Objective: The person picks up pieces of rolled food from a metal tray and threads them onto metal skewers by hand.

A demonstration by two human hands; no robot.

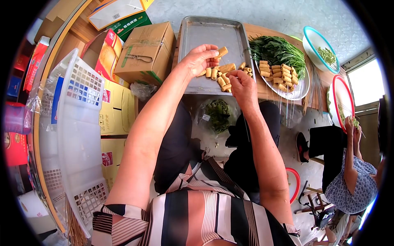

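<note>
Arms reach forward, left hand holding what seems a tan roll.

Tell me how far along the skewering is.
Apparently done: the skewered rolls on the plate. In hand: a beige roll in the left hand; the right hand seems to hold a thin skewer. Remaining: loose rolls on the metal tray.

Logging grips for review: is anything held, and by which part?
The left hand holds a tan roll by one end; unclear for the right hand.
</note>
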